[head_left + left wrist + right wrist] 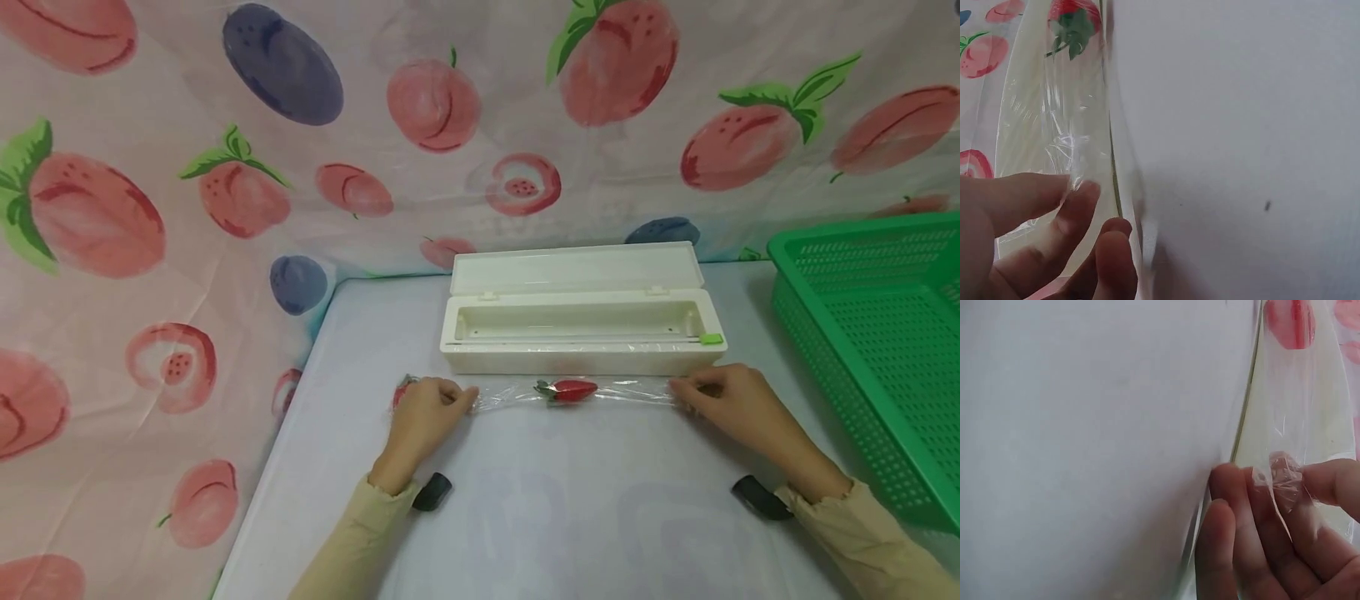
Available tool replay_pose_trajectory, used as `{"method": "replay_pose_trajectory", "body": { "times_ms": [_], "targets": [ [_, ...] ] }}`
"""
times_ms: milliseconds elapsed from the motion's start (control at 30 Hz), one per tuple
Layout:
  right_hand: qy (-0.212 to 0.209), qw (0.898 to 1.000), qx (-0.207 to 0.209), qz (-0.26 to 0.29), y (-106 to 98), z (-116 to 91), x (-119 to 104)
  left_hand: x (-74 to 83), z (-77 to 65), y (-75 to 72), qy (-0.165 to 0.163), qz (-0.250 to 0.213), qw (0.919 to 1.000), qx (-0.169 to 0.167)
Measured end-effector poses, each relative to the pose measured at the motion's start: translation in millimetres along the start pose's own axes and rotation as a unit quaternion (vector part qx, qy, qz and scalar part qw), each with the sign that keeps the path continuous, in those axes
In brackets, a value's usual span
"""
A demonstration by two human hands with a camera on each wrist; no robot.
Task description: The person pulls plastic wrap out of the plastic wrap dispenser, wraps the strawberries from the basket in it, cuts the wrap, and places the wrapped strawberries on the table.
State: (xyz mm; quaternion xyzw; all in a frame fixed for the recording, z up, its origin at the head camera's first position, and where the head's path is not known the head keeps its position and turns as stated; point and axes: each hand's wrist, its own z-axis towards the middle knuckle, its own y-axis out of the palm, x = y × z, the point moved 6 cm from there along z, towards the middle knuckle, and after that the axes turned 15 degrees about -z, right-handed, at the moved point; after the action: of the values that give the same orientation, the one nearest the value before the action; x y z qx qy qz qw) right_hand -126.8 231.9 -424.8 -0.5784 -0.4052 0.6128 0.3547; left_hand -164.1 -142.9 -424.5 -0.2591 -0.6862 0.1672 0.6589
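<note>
A red strawberry (pixel 573 391) with green leaves lies inside a strip of clear plastic wrap (pixel 630 392), just in front of the white wrap box. My left hand (pixel 429 419) pinches the left end of the strip; the left wrist view shows thumb and finger meeting on the plastic wrap (pixel 1072 144). At the right end, the fingers of my right hand (pixel 742 410) pinch the bunched film, seen close up in the right wrist view as crumpled wrap (pixel 1288 478). Another red piece with green (pixel 402 390) is partly hidden behind my left hand.
The white wrap box (pixel 562 363) stands with its lid (pixel 577 271) up at the back, a green slider (pixel 711 339) at its right end. A green basket (pixel 806 312) is at the right. Behind the white table (pixel 570 517) hangs a fruit-patterned cloth (pixel 420 192).
</note>
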Motion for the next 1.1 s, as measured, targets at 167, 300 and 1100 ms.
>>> {"method": "replay_pose_trajectory", "body": {
  "times_ms": [167, 300, 1100],
  "targets": [
    [0.008, 1.0, 0.018, 0.014, -2, -1, 4, 1.4, 0.7, -1.2, 0.011, 0.003, 0.9997, 0.02],
    [0.012, 0.999, 0.021, 0.029, -1, -2, 4, 2.8, 2.3, -0.6, 0.032, -0.015, 0.999, 0.028],
    [0.036, 0.991, -0.02, 0.129, 5, -11, 7, -8.7, 4.3, 1.0, 0.016, -0.105, 0.9937, -0.035]
  ]
}}
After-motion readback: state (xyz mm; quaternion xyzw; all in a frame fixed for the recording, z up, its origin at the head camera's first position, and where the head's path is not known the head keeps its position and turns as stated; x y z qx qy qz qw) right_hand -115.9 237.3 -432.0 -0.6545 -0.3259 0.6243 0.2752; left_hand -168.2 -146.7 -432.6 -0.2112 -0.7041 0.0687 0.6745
